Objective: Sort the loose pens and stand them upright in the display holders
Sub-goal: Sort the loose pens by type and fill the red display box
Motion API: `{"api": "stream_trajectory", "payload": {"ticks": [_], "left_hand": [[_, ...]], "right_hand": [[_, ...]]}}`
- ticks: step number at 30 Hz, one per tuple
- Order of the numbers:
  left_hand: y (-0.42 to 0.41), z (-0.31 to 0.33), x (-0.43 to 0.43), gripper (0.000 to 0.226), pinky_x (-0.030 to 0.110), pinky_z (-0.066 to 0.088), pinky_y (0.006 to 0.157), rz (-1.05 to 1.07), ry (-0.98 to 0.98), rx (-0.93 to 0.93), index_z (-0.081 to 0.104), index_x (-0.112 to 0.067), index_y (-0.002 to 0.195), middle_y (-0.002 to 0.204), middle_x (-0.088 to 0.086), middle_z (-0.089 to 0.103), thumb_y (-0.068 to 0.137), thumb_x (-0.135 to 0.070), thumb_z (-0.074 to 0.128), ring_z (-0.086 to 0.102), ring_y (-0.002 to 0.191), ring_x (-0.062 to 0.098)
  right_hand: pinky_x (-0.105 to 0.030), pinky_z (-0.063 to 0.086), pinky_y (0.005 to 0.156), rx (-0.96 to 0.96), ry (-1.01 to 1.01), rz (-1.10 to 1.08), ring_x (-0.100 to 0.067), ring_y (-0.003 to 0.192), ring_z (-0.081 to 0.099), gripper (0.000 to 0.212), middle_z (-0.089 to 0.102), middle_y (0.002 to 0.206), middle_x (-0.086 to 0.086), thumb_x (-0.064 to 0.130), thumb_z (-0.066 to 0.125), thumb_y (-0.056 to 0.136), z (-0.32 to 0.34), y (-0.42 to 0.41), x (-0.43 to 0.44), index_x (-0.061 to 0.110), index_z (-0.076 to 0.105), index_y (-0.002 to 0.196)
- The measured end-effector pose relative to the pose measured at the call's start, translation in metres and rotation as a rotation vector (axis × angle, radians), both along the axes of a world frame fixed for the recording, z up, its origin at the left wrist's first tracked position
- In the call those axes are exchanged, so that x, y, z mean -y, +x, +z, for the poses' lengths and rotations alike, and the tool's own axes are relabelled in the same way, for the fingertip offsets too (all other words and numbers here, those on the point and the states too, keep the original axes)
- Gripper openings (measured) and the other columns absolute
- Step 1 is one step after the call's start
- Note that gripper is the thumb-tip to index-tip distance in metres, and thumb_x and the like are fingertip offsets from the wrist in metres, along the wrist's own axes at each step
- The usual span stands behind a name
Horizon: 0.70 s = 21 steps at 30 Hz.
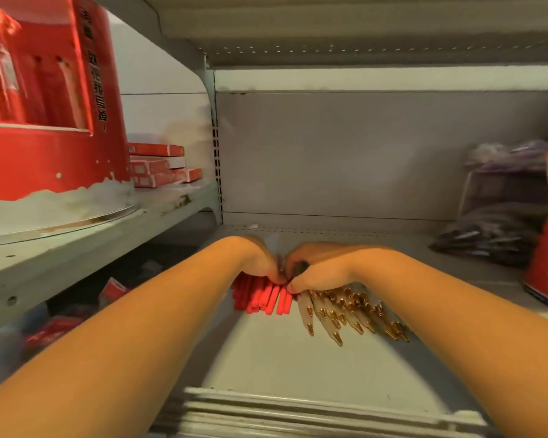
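Grey shelf (298,368), head view. Left hand (260,263) grips red pens (263,297); right hand (321,268) clutches fanned gold-tipped pens (345,311), bundles touching mid-shelf. Risk: loose fan may slip, remix colours, roll off front edge.

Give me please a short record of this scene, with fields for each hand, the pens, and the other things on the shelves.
left hand: grips a bunch of red pens
right hand: grips a bunch of clear pens, gold tips fanned toward the camera
support: both bunches lie flat on the grey shelf
upper left: red display box; small red boxes stacked beside it
far right: dark bundle, too blurred to identify
task state: the held pens are not yet upright
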<state>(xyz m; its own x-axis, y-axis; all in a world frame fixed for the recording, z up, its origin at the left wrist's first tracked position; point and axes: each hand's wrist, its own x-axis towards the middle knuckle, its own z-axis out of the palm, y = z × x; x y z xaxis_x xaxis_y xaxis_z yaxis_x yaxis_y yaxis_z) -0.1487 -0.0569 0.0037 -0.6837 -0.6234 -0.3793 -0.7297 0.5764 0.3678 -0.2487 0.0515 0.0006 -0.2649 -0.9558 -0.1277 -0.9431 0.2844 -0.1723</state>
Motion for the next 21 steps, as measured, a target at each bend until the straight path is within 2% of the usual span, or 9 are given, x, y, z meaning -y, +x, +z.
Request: {"api": "stream_trajectory", "payload": {"ticks": [2, 5, 10, 12, 14, 16, 18, 21], "left_hand": [[-0.001, 0.000, 0.010, 0.042, 0.038, 0.055, 0.083, 0.008, 0.003, 0.015, 0.061, -0.010, 0.117, 0.120, 0.014, 0.066, 0.095, -0.045, 0.061, 0.064, 0.111, 0.032], [-0.005, 0.000, 0.014, 0.030, 0.029, 0.048, 0.064, 0.003, 0.003, 0.061, 0.063, -0.013, 0.099, 0.111, 0.013, 0.070, 0.095, -0.042, 0.058, 0.064, 0.102, 0.030], [-0.009, 0.003, 0.009, 0.043, 0.024, 0.048, 0.061, -0.046, -0.006, 0.160, 0.064, -0.008, 0.121, 0.118, 0.018, 0.069, 0.095, -0.040, 0.053, 0.065, 0.112, 0.033], [-0.009, 0.003, 0.010, 0.042, 0.025, 0.048, 0.061, -0.045, -0.002, 0.148, 0.064, -0.008, 0.117, 0.118, 0.019, 0.069, 0.095, -0.042, 0.051, 0.065, 0.112, 0.034], [-0.010, 0.001, 0.011, 0.036, 0.026, 0.049, 0.061, -0.031, 0.002, 0.131, 0.063, -0.011, 0.104, 0.112, 0.019, 0.070, 0.093, -0.044, 0.051, 0.066, 0.108, 0.034], [-0.012, -0.001, 0.012, 0.033, 0.026, 0.050, 0.059, -0.027, -0.006, 0.112, 0.060, -0.013, 0.095, 0.102, 0.016, 0.069, 0.090, -0.045, 0.054, 0.068, 0.096, 0.032], [-0.014, -0.001, 0.011, 0.036, 0.024, 0.050, 0.055, -0.042, -0.009, 0.127, 0.062, -0.011, 0.097, 0.090, 0.014, 0.069, 0.089, -0.045, 0.055, 0.068, 0.078, 0.029], [-0.017, 0.001, 0.004, 0.037, 0.024, 0.052, 0.040, -0.104, -0.038, 0.204, 0.066, -0.006, 0.088, 0.055, 0.012, 0.069, 0.091, -0.039, 0.052, 0.066, 0.043, 0.024]], "right_hand": [[-0.031, 0.050, 0.075, 0.005, 0.018, -0.001, -0.014, 0.089, 0.059, 0.017, 0.061, 0.100, 0.006, 0.044, 0.060, 0.091, -0.003, -0.002, 0.001, 0.030, 0.061, 0.101], [-0.027, 0.042, 0.069, -0.024, 0.022, 0.031, -0.010, 0.088, 0.054, 0.016, 0.056, 0.101, 0.009, 0.043, 0.058, 0.093, -0.003, -0.001, 0.003, 0.034, 0.058, 0.106], [-0.029, 0.046, 0.074, -0.016, 0.034, -0.010, -0.015, 0.091, 0.057, 0.018, 0.059, 0.103, 0.004, 0.041, 0.060, 0.091, 0.000, 0.000, 0.003, 0.030, 0.062, 0.105], [-0.028, 0.045, 0.070, -0.025, 0.041, -0.017, -0.014, 0.089, 0.056, 0.018, 0.060, 0.102, 0.004, 0.041, 0.060, 0.091, 0.001, 0.000, 0.003, 0.029, 0.062, 0.105], [-0.027, 0.044, 0.068, -0.024, 0.043, -0.032, -0.012, 0.086, 0.056, 0.018, 0.061, 0.100, 0.006, 0.040, 0.061, 0.090, 0.002, 0.000, 0.002, 0.030, 0.062, 0.105], [-0.027, 0.048, 0.070, -0.018, 0.053, -0.045, -0.011, 0.086, 0.058, 0.018, 0.062, 0.099, 0.006, 0.040, 0.061, 0.090, 0.004, -0.001, 0.001, 0.030, 0.063, 0.105], [-0.029, 0.052, 0.073, -0.016, 0.059, -0.058, -0.014, 0.088, 0.060, 0.017, 0.063, 0.099, 0.005, 0.039, 0.061, 0.090, 0.005, -0.001, 0.000, 0.029, 0.064, 0.103], [-0.030, 0.050, 0.071, -0.024, 0.052, -0.063, -0.016, 0.087, 0.061, 0.017, 0.065, 0.098, 0.002, 0.037, 0.061, 0.090, 0.006, 0.001, -0.001, 0.026, 0.063, 0.103]]}}
